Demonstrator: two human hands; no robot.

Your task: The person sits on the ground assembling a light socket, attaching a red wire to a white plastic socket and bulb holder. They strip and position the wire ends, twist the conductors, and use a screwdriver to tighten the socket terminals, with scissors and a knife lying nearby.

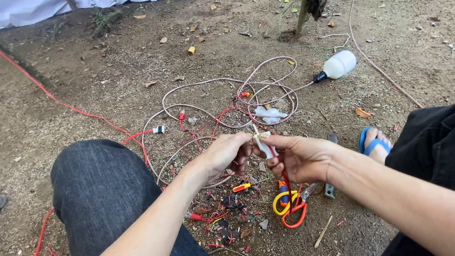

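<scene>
My right hand [299, 158] grips a small white plug-like fitting [264, 144] with a red wire [286, 184] hanging from it. My left hand [224, 154] pinches at the top of the same fitting, fingers closed on it. Both hands hover over bare dirt, above a tangle of pinkish-white cable [205, 106] and red wires. Below the hands lie scissors with orange and yellow handles [289, 208] and a small red-and-yellow screwdriver [241, 186].
A white bulb in a black socket [337, 66] lies at the cable's far end. A long red wire [54, 98] runs off to the left. My knee in dark jeans [104, 194] is lower left, a foot in a blue sandal [374, 143] right. Wire scraps litter the ground.
</scene>
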